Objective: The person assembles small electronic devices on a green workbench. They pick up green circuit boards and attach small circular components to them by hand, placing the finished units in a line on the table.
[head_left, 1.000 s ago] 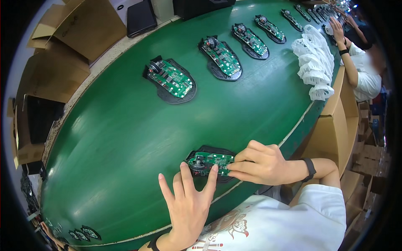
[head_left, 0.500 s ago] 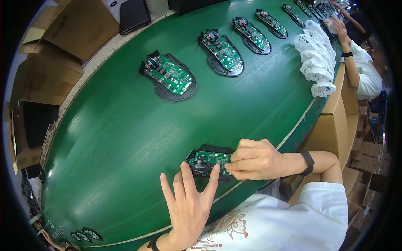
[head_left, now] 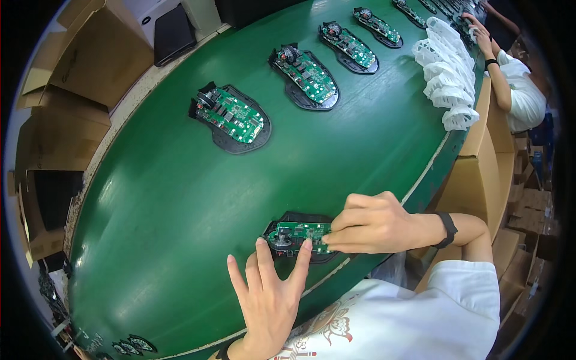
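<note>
A computer mouse base with a green circuit board (head_left: 304, 231) lies at the near edge of the green table, its scroll wheel (head_left: 281, 239) toward the left end. My left hand (head_left: 268, 294) has its fingers spread, with fingertips against the near side of the board and by the wheel. At the board's right end, my right hand (head_left: 372, 225) is closed in a pinch, the fingers curled under; whatever lies between thumb and forefinger is hidden. Farther off sits another open mouse base (head_left: 234, 118), with a second base (head_left: 309, 78) to its right.
More mouse bases (head_left: 349, 48) run in a line toward the far right. Stacked white plastic shells (head_left: 447, 78) lie along the right edge, near another person's arm (head_left: 499, 84). Cardboard boxes (head_left: 102, 54) and a black flat device (head_left: 174, 36) stand at left. Several small dark parts (head_left: 135, 345) lie lower left.
The whole view has shifted slightly, carrying the far bases and boxes a little left. Both my hands keep nearly the same hold at the near mouse base. The other person's hand has moved.
</note>
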`<state>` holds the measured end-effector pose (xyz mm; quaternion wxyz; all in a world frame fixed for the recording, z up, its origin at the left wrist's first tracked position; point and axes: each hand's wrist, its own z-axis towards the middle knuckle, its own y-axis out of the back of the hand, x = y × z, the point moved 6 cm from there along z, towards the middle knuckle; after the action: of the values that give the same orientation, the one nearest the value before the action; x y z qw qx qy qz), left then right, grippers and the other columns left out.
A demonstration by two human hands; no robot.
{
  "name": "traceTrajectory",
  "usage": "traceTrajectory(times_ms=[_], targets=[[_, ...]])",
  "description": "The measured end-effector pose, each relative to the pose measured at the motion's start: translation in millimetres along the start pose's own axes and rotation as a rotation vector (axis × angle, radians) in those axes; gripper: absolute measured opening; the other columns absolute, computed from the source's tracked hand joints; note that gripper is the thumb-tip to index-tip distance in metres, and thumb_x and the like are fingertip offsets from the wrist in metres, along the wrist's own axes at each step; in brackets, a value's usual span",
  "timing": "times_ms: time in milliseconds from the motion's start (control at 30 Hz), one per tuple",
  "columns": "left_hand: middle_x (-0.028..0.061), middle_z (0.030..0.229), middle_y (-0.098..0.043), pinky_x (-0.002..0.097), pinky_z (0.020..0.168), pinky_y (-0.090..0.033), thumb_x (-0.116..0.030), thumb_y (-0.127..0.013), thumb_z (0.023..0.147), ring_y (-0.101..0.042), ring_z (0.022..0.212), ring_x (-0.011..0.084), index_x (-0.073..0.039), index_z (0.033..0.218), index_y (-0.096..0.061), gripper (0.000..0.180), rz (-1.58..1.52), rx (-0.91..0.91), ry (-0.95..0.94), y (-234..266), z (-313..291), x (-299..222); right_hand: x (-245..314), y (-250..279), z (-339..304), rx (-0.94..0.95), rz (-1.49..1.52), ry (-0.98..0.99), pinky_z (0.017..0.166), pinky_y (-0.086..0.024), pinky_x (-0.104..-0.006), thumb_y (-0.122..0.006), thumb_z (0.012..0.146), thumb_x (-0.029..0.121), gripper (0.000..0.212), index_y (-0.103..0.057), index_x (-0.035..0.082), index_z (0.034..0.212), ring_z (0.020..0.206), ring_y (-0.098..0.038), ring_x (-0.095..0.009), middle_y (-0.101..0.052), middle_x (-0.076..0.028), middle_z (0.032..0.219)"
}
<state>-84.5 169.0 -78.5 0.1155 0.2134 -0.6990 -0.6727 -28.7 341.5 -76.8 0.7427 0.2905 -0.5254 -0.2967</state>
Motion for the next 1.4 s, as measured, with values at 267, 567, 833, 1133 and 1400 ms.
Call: traceTrajectory(times_ms=[267, 567, 833, 1133, 1400], targets=[[0.0255, 0.133, -0.049, 0.0626, 0.107, -0.037, -0.026, -0.084, 0.074, -0.055, 0.107, 0.0348, -0.037, 0.137, -0.060, 0.069, 0.022, 0.027, 0.009, -2, 0, 2, 3, -1, -6, -0.057, -0.034, -0.013, 0.039, -0.043, -0.0262, -0.081, 0.074, 0.012, 0.016, -0.075, 0.010, 0.089, 0.070, -0.055, -0.012, -0.063, 0.003, 0.083], [0.0238, 0.127, -0.054, 0.0648, 0.101, -0.041, -0.026, -0.074, 0.081, -0.057, 0.099, 0.0306, -0.035, 0.141, -0.056, 0.063, -0.033, -0.001, -0.023, 4, 3, 4, 32, -10, -11, 0.008, -0.466, 0.157, 0.046, -0.047, -0.0233, -0.076, 0.075, 0.013, 0.023, -0.075, 0.008, 0.097, 0.070, -0.052, -0.009, -0.059, 0.003, 0.084], [0.0153, 0.119, -0.054, 0.0635, 0.103, -0.039, -0.033, -0.080, 0.077, -0.055, 0.102, 0.0310, -0.036, 0.132, -0.062, 0.058, -0.021, -0.044, 0.013, 18, -1, 23, 31, 17, 2, 0.028, -0.243, 0.019, 0.047, -0.049, -0.0269, -0.075, 0.069, 0.008, 0.032, -0.074, 0.007, 0.101, 0.070, -0.057, -0.013, -0.064, 0.002, 0.088], [0.0225, 0.142, -0.050, 0.0595, 0.106, -0.036, -0.032, -0.082, 0.075, -0.052, 0.122, 0.0399, -0.017, 0.107, -0.065, 0.039, 0.042, -0.153, 0.173, 39, 14, 140, 32, 27, -10, -0.135, -0.337, -0.070, 0.047, -0.048, -0.0282, -0.075, 0.073, 0.001, 0.028, -0.075, 0.008, 0.100, 0.069, -0.058, -0.014, -0.065, 0.001, 0.089], [0.0093, 0.144, -0.051, 0.0604, 0.114, -0.030, -0.014, -0.074, 0.083, -0.045, 0.133, 0.0365, -0.024, 0.119, -0.067, 0.038, 0.355, -0.299, 0.208, 50, 14, 177, 32, 27, -21, -0.182, -0.352, -0.095, 0.049, -0.049, -0.0286, -0.076, 0.075, 0.003, 0.028, -0.074, 0.008, 0.103, 0.071, -0.059, -0.014, -0.065, 0.001, 0.090]])
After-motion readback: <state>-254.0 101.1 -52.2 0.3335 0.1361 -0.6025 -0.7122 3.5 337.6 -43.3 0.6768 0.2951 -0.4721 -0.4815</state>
